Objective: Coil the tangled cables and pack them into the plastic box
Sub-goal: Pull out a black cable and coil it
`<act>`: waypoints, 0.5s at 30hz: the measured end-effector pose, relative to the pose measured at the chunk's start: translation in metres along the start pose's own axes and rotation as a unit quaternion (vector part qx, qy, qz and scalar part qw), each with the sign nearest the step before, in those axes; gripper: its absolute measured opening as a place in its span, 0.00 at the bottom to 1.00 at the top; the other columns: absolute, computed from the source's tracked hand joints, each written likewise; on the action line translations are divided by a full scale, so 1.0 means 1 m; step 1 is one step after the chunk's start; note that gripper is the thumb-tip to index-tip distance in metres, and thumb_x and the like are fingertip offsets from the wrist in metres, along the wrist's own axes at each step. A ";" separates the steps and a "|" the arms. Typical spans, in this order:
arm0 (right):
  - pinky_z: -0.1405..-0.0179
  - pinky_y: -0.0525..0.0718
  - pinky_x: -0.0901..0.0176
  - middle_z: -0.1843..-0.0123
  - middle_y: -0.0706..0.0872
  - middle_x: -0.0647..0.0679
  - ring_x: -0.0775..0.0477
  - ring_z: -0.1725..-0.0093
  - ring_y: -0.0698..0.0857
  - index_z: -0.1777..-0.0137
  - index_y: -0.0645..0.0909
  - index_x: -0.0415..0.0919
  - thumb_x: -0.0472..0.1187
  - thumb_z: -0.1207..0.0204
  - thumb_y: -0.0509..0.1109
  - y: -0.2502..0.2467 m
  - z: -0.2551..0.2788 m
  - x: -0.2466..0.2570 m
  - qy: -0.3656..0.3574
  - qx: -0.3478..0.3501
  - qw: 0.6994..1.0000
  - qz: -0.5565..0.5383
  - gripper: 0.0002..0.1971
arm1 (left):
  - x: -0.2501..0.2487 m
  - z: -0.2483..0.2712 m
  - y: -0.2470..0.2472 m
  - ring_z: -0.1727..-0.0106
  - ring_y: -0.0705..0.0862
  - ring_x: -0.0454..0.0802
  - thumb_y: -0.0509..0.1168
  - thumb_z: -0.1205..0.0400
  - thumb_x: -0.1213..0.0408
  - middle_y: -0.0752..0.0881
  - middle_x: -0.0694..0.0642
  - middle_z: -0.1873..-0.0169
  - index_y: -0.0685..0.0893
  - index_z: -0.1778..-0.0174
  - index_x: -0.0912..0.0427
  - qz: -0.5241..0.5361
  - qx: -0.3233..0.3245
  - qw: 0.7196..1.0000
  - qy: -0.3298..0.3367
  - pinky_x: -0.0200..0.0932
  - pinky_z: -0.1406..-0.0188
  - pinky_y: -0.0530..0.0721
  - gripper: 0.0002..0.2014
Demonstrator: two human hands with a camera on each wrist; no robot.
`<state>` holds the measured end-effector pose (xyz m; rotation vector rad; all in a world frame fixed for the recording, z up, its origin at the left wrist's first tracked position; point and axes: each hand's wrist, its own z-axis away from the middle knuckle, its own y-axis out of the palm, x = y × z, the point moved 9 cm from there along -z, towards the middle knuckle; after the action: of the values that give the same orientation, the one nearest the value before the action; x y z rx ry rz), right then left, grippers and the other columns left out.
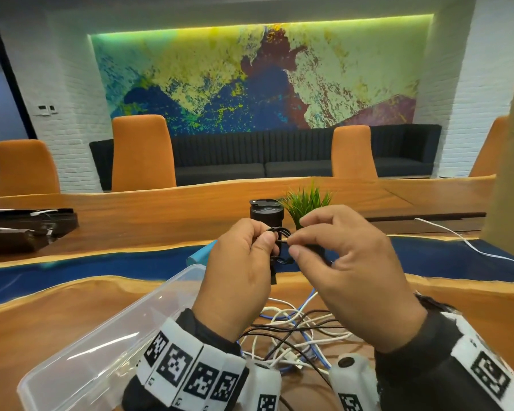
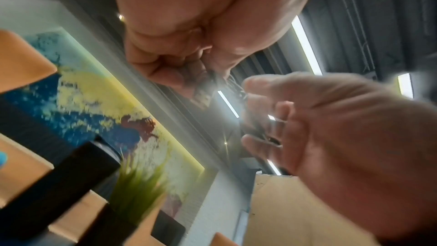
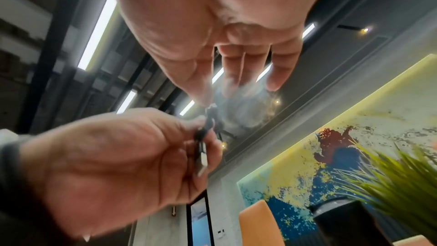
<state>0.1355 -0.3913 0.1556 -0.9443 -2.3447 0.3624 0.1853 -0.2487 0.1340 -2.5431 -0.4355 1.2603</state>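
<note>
1. The left hand (image 1: pixel 238 271) is curled, its thumb and fingers pinching a small bundle of black cable (image 1: pixel 279 244) held up in the air above the table.
2. The right hand (image 1: pixel 353 271) meets it from the 3 o'clock side; its thumb and forefinger pinch the same black cable, while its other fingers are spread and loosely bent.
3. In the right wrist view, the black cable (image 3: pixel 208 128) runs between the two hands, with a pale connector end showing at the left hand's (image 3: pixel 113 158) fingertips.
4. The left wrist view is blurred; it shows the left hand (image 2: pixel 189 48) closed and the right hand (image 2: pixel 331 128) reaching toward it, with thin dark strands between them.
5. Below the hands, at 6 o'clock, a tangle of white, blue and black cables (image 1: pixel 294 330) lies on the wooden table (image 1: pixel 42 321).
6. The clear plastic box (image 1: pixel 107 345) sits at 8 o'clock from the hands, just beside the tangle and partly under the left wrist. Its inside looks bare where visible.
7. At 12 o'clock, just beyond the hands, stand a black cylinder (image 1: pixel 266 210) and a green grass-like plant (image 1: pixel 306 200).
8. A single white cable (image 1: pixel 469 244) trails across the table at 3 o'clock.
9. Orange chairs (image 1: pixel 141 152) and a dark sofa (image 1: pixel 279 155) stand beyond the table.
</note>
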 end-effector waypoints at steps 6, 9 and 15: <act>0.52 0.85 0.51 0.46 0.81 0.55 0.52 0.46 0.81 0.46 0.90 0.51 0.44 0.26 0.74 0.010 0.003 -0.010 -0.028 0.022 0.999 0.040 0.09 | 0.004 0.006 0.020 0.69 0.79 0.29 0.58 0.12 0.61 0.85 0.42 0.68 0.85 0.55 0.55 0.181 0.096 0.972 -0.115 0.25 0.69 0.76 0.12; 0.50 0.82 0.61 0.53 0.84 0.56 0.57 0.50 0.83 0.57 0.90 0.47 0.39 0.29 0.78 0.015 0.000 -0.023 0.069 0.074 0.991 -0.086 0.03 | 0.000 0.005 0.019 0.67 0.79 0.33 0.59 0.12 0.61 0.85 0.48 0.67 0.85 0.56 0.56 0.168 0.112 0.975 -0.090 0.27 0.67 0.76 0.11; 0.56 0.78 0.47 0.66 0.81 0.44 0.44 0.56 0.84 0.70 0.79 0.39 0.41 0.32 0.71 0.045 0.024 -0.044 0.411 0.128 0.685 -0.587 0.08 | -0.032 0.006 0.014 0.64 0.83 0.45 0.66 0.15 0.65 0.87 0.53 0.65 0.84 0.56 0.56 0.000 0.135 0.988 0.074 0.37 0.68 0.81 0.05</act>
<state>0.1706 -0.3907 0.0980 0.5708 -1.5087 -0.2468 0.1640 -0.2732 0.1482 -2.3832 -0.2170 1.0414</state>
